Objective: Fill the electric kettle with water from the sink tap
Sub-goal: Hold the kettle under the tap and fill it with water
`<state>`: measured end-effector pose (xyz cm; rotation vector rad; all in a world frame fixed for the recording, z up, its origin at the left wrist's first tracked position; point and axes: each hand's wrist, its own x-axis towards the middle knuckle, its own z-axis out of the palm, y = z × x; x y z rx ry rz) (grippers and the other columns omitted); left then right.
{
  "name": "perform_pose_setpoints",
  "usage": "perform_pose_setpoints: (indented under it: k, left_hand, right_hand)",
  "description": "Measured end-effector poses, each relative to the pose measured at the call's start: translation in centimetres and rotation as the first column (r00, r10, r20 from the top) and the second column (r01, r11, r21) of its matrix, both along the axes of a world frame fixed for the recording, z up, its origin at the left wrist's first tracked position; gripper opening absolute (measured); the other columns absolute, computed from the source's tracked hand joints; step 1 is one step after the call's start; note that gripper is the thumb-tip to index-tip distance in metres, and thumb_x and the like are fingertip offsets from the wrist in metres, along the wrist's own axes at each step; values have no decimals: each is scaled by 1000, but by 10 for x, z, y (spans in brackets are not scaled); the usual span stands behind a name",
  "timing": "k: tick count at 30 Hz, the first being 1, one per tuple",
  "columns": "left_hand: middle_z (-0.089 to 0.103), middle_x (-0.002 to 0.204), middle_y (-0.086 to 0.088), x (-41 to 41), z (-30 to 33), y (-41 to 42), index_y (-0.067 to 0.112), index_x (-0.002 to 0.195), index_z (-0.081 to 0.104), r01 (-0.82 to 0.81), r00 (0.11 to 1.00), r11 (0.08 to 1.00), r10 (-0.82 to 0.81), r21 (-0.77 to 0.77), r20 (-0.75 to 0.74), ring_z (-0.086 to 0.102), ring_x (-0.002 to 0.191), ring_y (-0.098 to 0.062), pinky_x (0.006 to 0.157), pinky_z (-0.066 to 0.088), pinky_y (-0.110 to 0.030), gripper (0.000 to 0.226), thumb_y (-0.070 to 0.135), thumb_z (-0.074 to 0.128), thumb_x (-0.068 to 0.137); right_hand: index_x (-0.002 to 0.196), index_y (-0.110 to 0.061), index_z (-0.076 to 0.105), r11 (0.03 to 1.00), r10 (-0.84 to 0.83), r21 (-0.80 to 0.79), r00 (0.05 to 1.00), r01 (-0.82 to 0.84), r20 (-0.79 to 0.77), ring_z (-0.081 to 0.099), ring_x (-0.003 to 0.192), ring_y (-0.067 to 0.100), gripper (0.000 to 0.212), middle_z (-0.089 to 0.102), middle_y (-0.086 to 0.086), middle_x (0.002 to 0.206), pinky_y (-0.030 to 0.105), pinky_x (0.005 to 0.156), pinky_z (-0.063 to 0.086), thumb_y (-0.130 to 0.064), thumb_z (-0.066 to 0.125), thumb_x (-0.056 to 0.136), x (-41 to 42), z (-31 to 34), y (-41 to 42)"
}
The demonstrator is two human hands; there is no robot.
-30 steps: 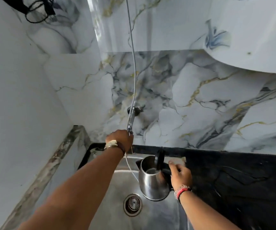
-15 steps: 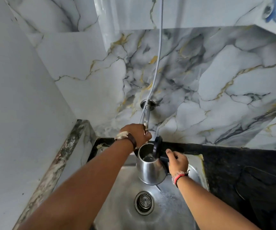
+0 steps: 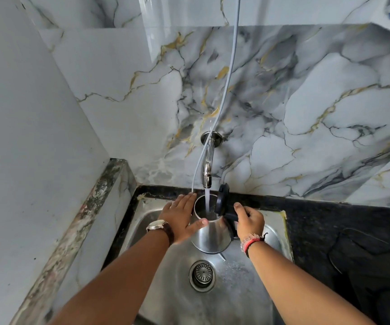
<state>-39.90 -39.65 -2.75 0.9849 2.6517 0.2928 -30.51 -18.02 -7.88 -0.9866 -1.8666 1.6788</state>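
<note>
Filling step is under way: water is running from the tap [image 3: 207, 174] straight down into the open mouth of the kettle [image 3: 212, 233], which is being held over the sink [image 3: 255, 299], directly under the tap and above and behind the drain [image 3: 202, 274]. The kettle's black lid [image 3: 222, 199] is standing flipped up on the tap's right side, clear of the stream.

Right hand [image 3: 250, 219] is gripping the kettle's black handle, fingers wrapped shut around it, carrying the weight. Left hand [image 3: 182, 219] is pressing flat and open against the kettle's left wall, fingers spread, thumb lying across the front below the rim; steadying, not closing around anything.

Water level inside is hard to read; some water is showing at the bottom, so likely early in the fill.

Next move, as a judgement: keeping the mouth centered under the stream until the level is enough, then the left hand going up to shut the tap off.

Around the tap: 1 thin grey hose [image 3: 232, 66] is hanging down the marble wall just left of the spout, ending near the left fingertips. It could snag that reach. Black counter [image 3: 341, 231] is running right of the sink.
</note>
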Motion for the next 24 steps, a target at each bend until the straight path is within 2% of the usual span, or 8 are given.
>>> perform_pose_setpoints:
  k: [3, 5, 11, 14, 16, 19, 21, 24]
  left_hand:
    - [-1, 170, 2, 8, -4, 1, 23, 160, -7, 0, 1000, 1000, 0, -16, -19, -6, 154, -19, 123, 5, -49, 107, 92, 16, 82]
    - [-4, 170, 3, 11, -5, 2, 23, 160, -9, -1, 1000, 1000, 1, -20, -25, -9, 154, -18, 122, 2, -48, 107, 92, 15, 81]
    - [-5, 170, 4, 12, -9, 2, 23, 160, -9, -3, 1000, 1000, 2, -20, -27, -10, 153, -17, 123, 1, -49, 108, 93, 13, 80]
    - [-7, 170, 5, 12, -10, 3, 25, 159, -11, 0, 1000, 999, -1, -37, -23, -11, 153, -16, 124, 1, -51, 106, 92, 15, 82]
    - [-7, 170, 5, 11, -11, 3, 25, 159, -11, -1, 1000, 999, 1, -36, -17, -11, 153, -16, 124, 2, -51, 106, 92, 15, 82]
    - [-5, 170, 4, 10, -12, 2, 25, 159, -10, 3, 1000, 1000, -4, -27, -12, -11, 153, -16, 124, 2, -51, 106, 93, 14, 81]
    - [-3, 170, 4, 7, -11, 2, 25, 160, -7, 7, 1000, 1000, -7, -7, 4, -10, 153, -16, 124, 2, -50, 106, 93, 12, 80]
    - [14, 169, -3, -2, 4, 8, 25, 161, 9, -52, 999, 991, 52, 127, 3, 3, 154, -21, 123, 11, -51, 97, 85, 10, 85]
  right_hand:
    - [60, -3, 58, 1000, -18, -14, 1000, 18, -10, 43, 50, 16, 63, 47, -7, 44, 33, 57, 39, -65, 65, 72, 4, -2, 0]
    - [66, 1, 65, 1000, -20, -17, 1000, 20, -15, 49, 57, 22, 67, 54, 3, 53, 35, 60, 42, -65, 65, 71, 6, -1, 0]
    - [70, 2, 70, 1000, -30, -11, 1000, 29, -8, 54, 62, 25, 68, 63, 21, 59, 36, 63, 46, -66, 64, 70, 8, 0, -1]
    - [68, -2, 72, 999, -34, -12, 999, 34, 15, 57, 65, 25, 65, 65, 11, 59, 38, 66, 50, -67, 64, 69, 8, 0, 0]
    - [68, -2, 72, 999, -31, -13, 999, 32, 27, 57, 66, 26, 66, 66, 13, 60, 40, 67, 52, -67, 64, 68, 8, 1, -1]
    - [73, 4, 70, 1000, -20, -17, 999, 21, 29, 54, 66, 26, 72, 61, 19, 61, 40, 66, 49, -68, 64, 69, 8, 0, -1]
    - [74, 5, 70, 1000, -19, -6, 999, 19, 35, 54, 66, 26, 73, 65, 31, 68, 43, 65, 51, -68, 63, 70, 8, 0, -1]
    - [75, 4, 71, 1000, -24, 3, 999, 24, 45, 55, 66, 26, 73, 69, 36, 77, 47, 66, 55, -68, 63, 70, 8, 0, 0]
